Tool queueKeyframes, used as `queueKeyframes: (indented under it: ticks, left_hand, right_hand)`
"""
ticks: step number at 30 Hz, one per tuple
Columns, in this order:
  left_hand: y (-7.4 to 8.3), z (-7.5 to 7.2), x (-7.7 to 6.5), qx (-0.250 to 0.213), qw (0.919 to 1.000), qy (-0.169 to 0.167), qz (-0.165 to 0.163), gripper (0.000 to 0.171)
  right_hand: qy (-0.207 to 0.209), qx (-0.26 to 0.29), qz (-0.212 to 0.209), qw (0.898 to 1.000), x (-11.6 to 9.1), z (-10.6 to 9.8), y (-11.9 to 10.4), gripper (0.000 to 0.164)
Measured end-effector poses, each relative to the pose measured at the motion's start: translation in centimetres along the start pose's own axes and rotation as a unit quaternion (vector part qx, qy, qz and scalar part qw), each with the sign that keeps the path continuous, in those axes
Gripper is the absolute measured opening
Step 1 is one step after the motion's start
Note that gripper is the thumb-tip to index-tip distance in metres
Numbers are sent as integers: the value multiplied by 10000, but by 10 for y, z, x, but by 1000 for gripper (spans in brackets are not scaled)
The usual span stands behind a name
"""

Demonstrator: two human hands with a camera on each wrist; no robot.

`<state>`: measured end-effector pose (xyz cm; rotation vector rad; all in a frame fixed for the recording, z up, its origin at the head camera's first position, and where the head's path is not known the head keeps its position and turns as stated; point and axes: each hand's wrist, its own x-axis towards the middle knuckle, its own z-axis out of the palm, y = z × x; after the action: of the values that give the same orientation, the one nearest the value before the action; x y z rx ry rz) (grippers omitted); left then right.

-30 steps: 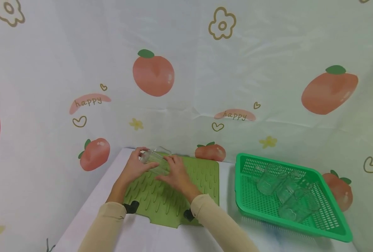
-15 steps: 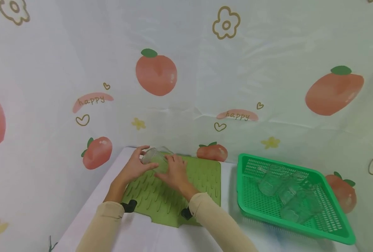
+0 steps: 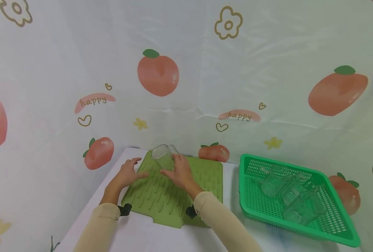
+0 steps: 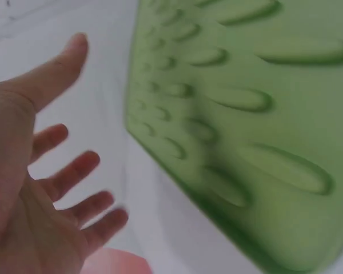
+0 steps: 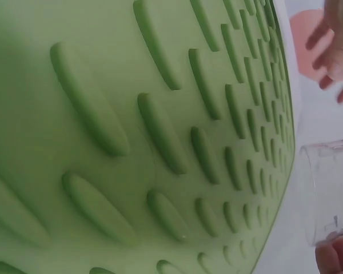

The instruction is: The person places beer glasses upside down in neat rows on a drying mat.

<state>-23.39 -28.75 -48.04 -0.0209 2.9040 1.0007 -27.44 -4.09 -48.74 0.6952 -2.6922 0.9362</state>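
Observation:
My right hand (image 3: 181,171) grips a clear glass mug (image 3: 165,158) above the far left part of a green ridged mat (image 3: 202,182). The mug leans, one round end up and to the left, and its handle shows behind the fingers. In the right wrist view the mug (image 5: 334,191) appears at the right edge with fingertips (image 5: 331,257) pressed to its side. My left hand (image 3: 127,175) is apart from the mug, near the mat's left edge. Its fingers (image 4: 74,174) are spread and the palm holds nothing in the left wrist view.
On the right stands a green plastic basket (image 3: 241,185) with several clear glass mugs (image 3: 273,185) lying in it. A white cloth with fruit prints (image 3: 158,75) hangs close behind the table. White table surface (image 3: 230,175) shows between mat and basket.
Earlier both hands were on the mug. My left hand has let go and drawn back to the left; my right hand now holds the mug alone, tipped more upright.

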Motion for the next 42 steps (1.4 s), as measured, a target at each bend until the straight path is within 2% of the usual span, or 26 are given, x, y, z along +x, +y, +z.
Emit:
queueKeyframes:
  ticks: [4,8,13,19,27,34,38,42]
  left_hand:
    - [-14,6,-3,494,9983,-2,-319,91]
    - [-26,12,-6,747,9962,4,-450,95]
    - [-31,20,-8,801,9958,-156,-422,99]
    - [-33,27,-11,812,9958,-208,-380,104]
    - [-32,29,-11,880,9955,-164,-313,106]
    - [-29,30,-10,852,9960,-117,-263,106]
    - [-31,32,-9,912,9954,-101,-260,105]
    - [-34,31,-10,879,9955,-104,-348,106]
  right_hand:
    - [-86,529,364,9979,2,3,-2,79]
    - [-155,1004,745,9920,6,6,-4,74]
    - [-136,1407,1163,9831,9,10,-2,65]
    - [-102,1625,1398,9767,11,15,2,73]
    - [-232,1628,1323,9775,20,24,3,70]
    - [-299,1488,1261,9803,29,34,3,80]
    - [-372,1433,1211,9815,32,36,1,80]
    - [-660,1446,1062,9816,35,42,-4,78]
